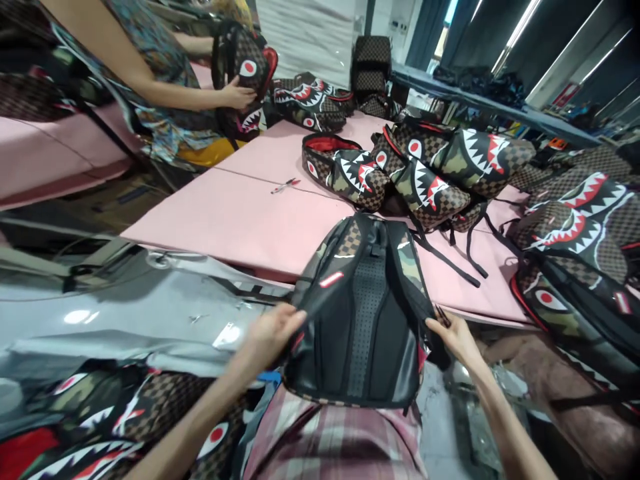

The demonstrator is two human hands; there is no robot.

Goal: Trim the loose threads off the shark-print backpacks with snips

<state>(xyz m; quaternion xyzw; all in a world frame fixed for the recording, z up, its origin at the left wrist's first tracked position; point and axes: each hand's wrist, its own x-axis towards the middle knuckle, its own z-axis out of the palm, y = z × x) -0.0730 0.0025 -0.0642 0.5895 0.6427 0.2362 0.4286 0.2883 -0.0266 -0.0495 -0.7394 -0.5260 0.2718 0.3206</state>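
A black backpack (370, 320) with checkered and camouflage trim leans upright between my lap and the pink table edge, its padded back and straps facing me. At its left side, my left hand (274, 332) is closed on the edge by the shoulder strap. My right hand (453, 335) is closed at the opposite side, gripping the strap there. Thin dark tips (442, 315) stick up beside the right fingers; I cannot tell what tool they belong to. The backpack's front is hidden from me.
Several shark-mouth backpacks (425, 190) lie across the pink table (235, 207), with more piled at right (580, 220) and lower left (125, 413). Small thread snips (285, 186) rest on the table. Across it, a person's hand (239, 94) holds another backpack (247, 73).
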